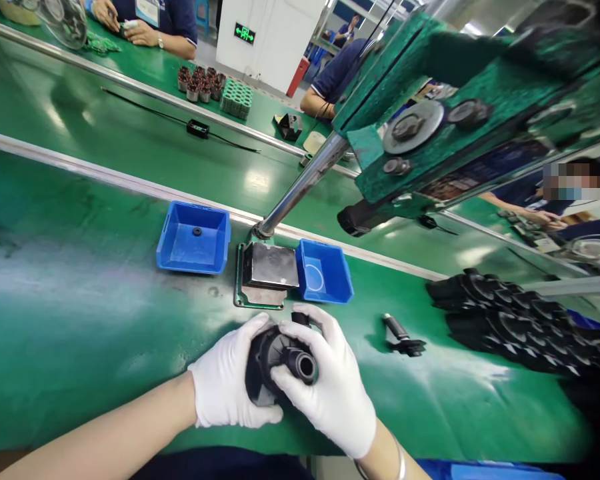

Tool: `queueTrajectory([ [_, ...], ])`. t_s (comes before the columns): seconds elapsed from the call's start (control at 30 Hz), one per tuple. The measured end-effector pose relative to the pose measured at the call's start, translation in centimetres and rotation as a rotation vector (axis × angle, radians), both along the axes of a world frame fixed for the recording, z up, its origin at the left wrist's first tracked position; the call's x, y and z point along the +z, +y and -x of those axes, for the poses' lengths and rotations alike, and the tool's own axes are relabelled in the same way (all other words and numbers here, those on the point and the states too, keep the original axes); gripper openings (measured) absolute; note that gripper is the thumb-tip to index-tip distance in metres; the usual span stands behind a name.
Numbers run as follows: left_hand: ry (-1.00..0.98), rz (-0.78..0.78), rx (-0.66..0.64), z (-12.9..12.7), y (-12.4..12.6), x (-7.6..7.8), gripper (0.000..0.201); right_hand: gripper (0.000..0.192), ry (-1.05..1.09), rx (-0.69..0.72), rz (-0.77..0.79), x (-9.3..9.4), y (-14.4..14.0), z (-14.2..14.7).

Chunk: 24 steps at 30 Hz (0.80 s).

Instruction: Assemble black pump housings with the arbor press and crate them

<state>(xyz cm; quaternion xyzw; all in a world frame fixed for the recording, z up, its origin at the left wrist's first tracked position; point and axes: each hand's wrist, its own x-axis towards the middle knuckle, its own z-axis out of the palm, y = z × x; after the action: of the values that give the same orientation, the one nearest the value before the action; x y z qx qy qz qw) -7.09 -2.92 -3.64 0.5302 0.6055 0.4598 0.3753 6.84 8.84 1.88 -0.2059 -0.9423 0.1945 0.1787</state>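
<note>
Both my white-gloved hands hold a black plastic pump housing (275, 357) just above the green mat, near the front edge. Its round pipe stub points toward me and to the right. My left hand (227, 377) is wrapped round the housing's left side. The fingers and thumb of my right hand (333, 373) close round the stub and the right side. Right of my hands, a black rotor with a pale shaft end (403, 337) lies on the mat. The underside of the housing is hidden by my hands.
A press with a green head (430, 120) overhangs the right, its steel block (273, 263) standing ahead. Blue bins (195, 257) (325, 273) flank it, holding a black ring and a pale ring. Black parts (520, 320) are piled right. Co-workers sit at benches beyond.
</note>
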Motion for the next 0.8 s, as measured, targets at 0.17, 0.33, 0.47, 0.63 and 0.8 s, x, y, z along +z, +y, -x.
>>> queueTrajectory([
  [0.17,-0.033,-0.016,-0.006,-0.05,0.08,-0.31,0.116,0.042,0.004,-0.005,-0.01,-0.11,0.09,-0.17],
  [0.33,-0.015,-0.004,-0.007,-0.07,0.04,-0.46,0.114,0.042,0.006,0.009,-0.01,-0.09,0.16,-0.17],
  [0.47,-0.025,-0.023,-0.006,0.03,0.14,-0.28,0.111,0.041,0.024,0.011,-0.008,-0.09,0.26,-0.29],
  [0.63,-0.035,-0.038,-0.021,0.18,0.27,-0.02,0.108,0.04,0.022,0.004,-0.01,0.07,0.42,-0.46],
  [0.8,-0.006,-0.054,-0.012,0.04,0.15,-0.46,0.111,0.041,0.011,0.012,-0.009,0.27,0.47,-0.44],
])
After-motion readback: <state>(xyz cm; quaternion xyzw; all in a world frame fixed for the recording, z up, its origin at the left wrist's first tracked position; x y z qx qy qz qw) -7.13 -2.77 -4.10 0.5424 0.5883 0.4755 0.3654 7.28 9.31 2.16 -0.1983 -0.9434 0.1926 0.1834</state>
